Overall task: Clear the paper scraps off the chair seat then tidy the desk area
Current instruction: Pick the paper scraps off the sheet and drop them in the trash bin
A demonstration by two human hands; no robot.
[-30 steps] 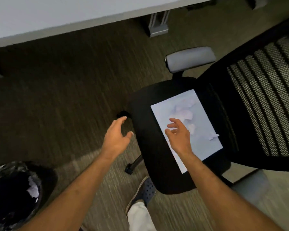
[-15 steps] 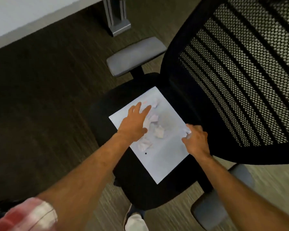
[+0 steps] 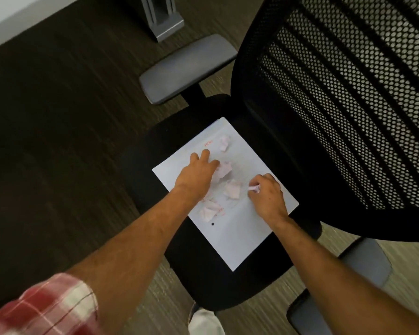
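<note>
A white sheet of paper (image 3: 237, 235) lies on the black chair seat (image 3: 198, 269). Several crumpled pinkish paper scraps rest on it: one near the far edge (image 3: 224, 143), one in the middle (image 3: 224, 170), one further right (image 3: 233, 189), one nearer to me (image 3: 209, 210). My left hand (image 3: 196, 176) lies palm down on the sheet, fingers spread and touching the middle scrap. My right hand (image 3: 266, 194) is closed, pinching a small scrap (image 3: 254, 188) at the sheet's right side.
The chair's mesh backrest (image 3: 348, 105) rises to the right. Grey armrests sit at the far side (image 3: 186, 68) and the near right (image 3: 363, 264). A grey desk leg (image 3: 162, 18) stands on the dark carpet at the top. My shoe (image 3: 205, 322) is under the seat's front edge.
The view swung from the floor and bin side onto the chair. My left hand came onto the sheet among the scraps; my right hand moved right and closed on a small scrap.
</note>
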